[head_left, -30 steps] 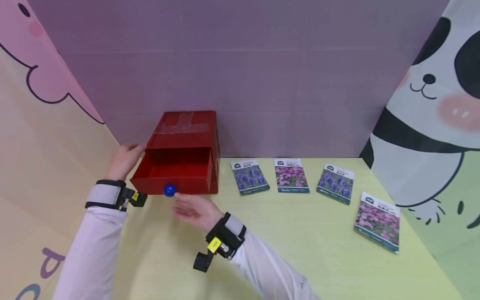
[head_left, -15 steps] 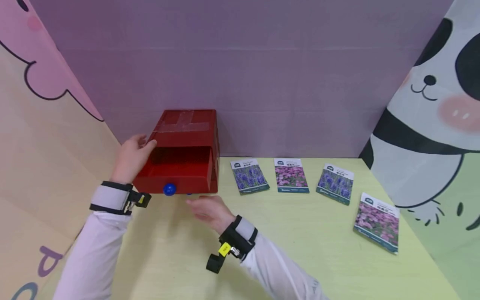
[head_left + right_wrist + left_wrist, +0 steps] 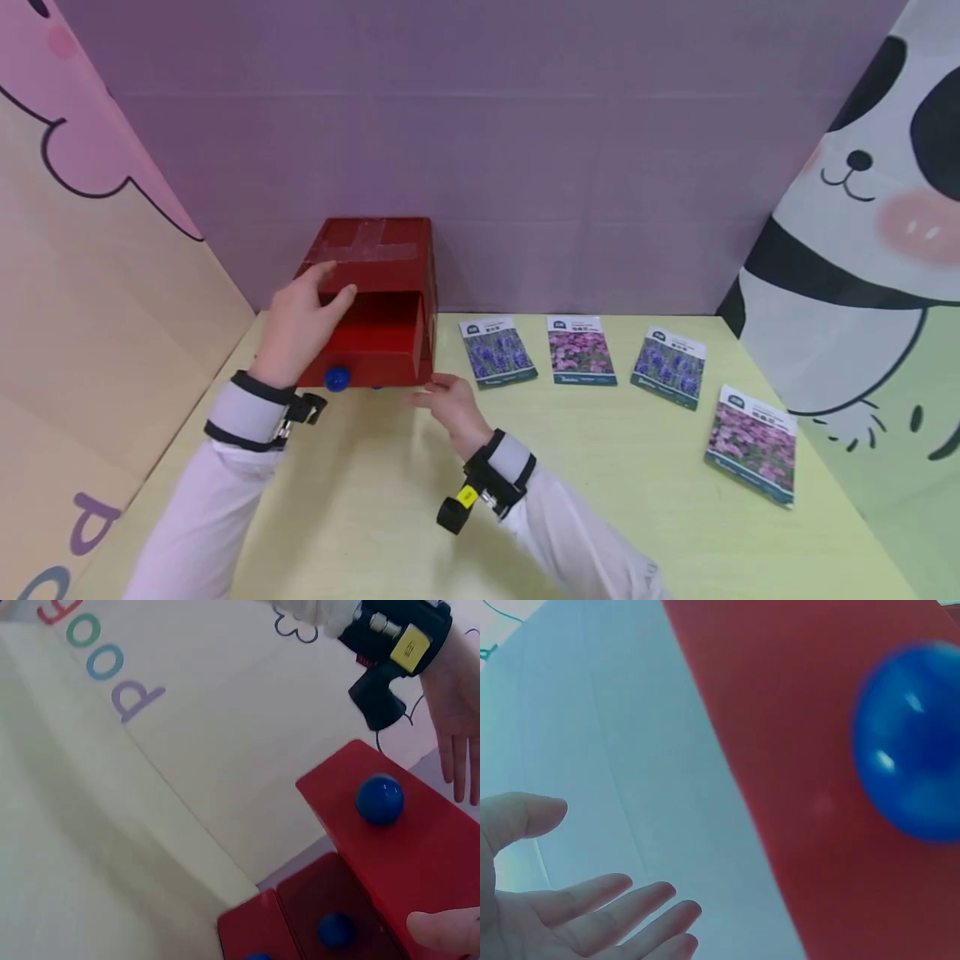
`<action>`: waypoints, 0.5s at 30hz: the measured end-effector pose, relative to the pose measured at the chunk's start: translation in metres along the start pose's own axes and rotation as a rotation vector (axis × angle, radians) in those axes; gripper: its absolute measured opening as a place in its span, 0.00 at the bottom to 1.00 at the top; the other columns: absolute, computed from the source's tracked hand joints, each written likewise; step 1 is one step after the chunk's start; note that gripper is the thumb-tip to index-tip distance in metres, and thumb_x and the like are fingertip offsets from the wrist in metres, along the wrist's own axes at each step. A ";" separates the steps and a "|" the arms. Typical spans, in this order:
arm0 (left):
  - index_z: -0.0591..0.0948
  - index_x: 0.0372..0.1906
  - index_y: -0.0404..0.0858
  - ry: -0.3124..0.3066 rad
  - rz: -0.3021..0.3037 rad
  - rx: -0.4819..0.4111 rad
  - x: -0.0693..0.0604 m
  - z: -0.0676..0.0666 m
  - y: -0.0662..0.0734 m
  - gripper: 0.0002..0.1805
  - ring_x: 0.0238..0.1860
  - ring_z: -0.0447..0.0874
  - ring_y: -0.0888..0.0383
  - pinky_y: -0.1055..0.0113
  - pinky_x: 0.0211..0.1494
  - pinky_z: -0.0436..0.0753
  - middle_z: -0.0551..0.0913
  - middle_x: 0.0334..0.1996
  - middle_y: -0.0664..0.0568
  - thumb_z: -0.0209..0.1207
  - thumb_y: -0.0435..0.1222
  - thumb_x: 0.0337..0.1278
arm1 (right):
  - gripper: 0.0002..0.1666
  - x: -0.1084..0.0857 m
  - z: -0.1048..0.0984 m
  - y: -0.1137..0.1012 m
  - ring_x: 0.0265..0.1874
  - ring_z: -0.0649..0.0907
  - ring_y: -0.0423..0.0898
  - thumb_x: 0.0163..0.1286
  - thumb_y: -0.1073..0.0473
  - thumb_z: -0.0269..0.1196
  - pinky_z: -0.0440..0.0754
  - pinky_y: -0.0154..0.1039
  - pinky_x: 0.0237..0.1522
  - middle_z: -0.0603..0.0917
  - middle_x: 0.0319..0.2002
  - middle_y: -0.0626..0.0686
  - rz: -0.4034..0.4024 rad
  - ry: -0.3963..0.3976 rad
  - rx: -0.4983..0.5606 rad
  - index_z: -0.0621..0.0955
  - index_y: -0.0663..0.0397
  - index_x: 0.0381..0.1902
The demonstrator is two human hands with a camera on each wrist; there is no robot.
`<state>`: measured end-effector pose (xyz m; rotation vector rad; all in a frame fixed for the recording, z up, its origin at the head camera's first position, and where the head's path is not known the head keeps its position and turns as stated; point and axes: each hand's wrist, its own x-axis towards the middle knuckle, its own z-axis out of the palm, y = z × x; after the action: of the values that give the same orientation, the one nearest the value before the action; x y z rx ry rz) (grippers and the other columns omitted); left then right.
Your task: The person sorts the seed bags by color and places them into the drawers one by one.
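A red drawer box [image 3: 367,242] with tape on top stands at the back left. Its upper drawer [image 3: 378,367] is pulled out, with a round blue knob [image 3: 337,379] on the front. In the right wrist view, lower drawer fronts show another blue knob [image 3: 335,930]. Over the drawer's left side is my left hand [image 3: 300,325], thumb and fingers spread, gripping nothing; the left wrist view shows its fingers [image 3: 600,915] apart from the red drawer front. My right hand [image 3: 456,412] is beside the box's lower right front corner, fingers extended; whether it touches the box is unclear.
Several seed packets with flower pictures lie to the right: a purple one [image 3: 497,354], a pink one [image 3: 582,352], another purple one [image 3: 670,368] and a pink one [image 3: 752,446] near the right edge. A purple wall [image 3: 525,167] rises behind the pale yellow table [image 3: 600,508].
My left hand has moved right, from beside the box to over the drawer's left side. My right hand has moved right, away from the blue knob to the box's right corner. The packets lie still.
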<state>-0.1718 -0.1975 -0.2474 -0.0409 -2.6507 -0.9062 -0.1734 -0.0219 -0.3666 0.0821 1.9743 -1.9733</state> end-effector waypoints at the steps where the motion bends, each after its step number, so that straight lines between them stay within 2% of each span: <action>1: 0.64 0.63 0.29 -0.004 0.005 -0.003 -0.001 0.002 0.002 0.30 0.59 0.68 0.37 0.44 0.60 0.68 0.68 0.61 0.34 0.51 0.43 0.63 | 0.34 0.001 -0.002 0.000 0.54 0.75 0.57 0.56 0.66 0.63 0.72 0.49 0.59 0.73 0.56 0.68 -0.009 0.018 -0.009 0.65 0.72 0.59; 4: 0.63 0.64 0.31 -0.024 0.022 -0.012 -0.002 0.007 0.009 0.31 0.59 0.68 0.38 0.44 0.59 0.70 0.68 0.62 0.35 0.52 0.43 0.62 | 0.34 0.005 -0.010 -0.001 0.55 0.74 0.59 0.55 0.66 0.64 0.72 0.47 0.59 0.74 0.55 0.68 -0.040 0.062 -0.024 0.66 0.72 0.59; 10: 0.63 0.65 0.32 -0.069 0.061 0.007 -0.005 0.018 0.022 0.31 0.58 0.70 0.40 0.45 0.59 0.71 0.69 0.61 0.36 0.55 0.43 0.60 | 0.36 0.013 -0.030 -0.004 0.56 0.74 0.58 0.57 0.60 0.65 0.73 0.47 0.58 0.74 0.55 0.66 -0.061 0.111 -0.077 0.66 0.69 0.60; 15: 0.64 0.65 0.33 -0.093 0.075 0.035 -0.006 0.025 0.033 0.32 0.58 0.70 0.41 0.46 0.59 0.71 0.69 0.61 0.37 0.56 0.42 0.59 | 0.37 0.020 -0.045 -0.005 0.57 0.73 0.59 0.57 0.60 0.65 0.72 0.47 0.58 0.73 0.55 0.68 -0.105 0.150 -0.125 0.65 0.72 0.60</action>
<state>-0.1693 -0.1556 -0.2482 -0.1763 -2.7293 -0.8531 -0.2025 0.0183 -0.3688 0.0999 2.2350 -1.9527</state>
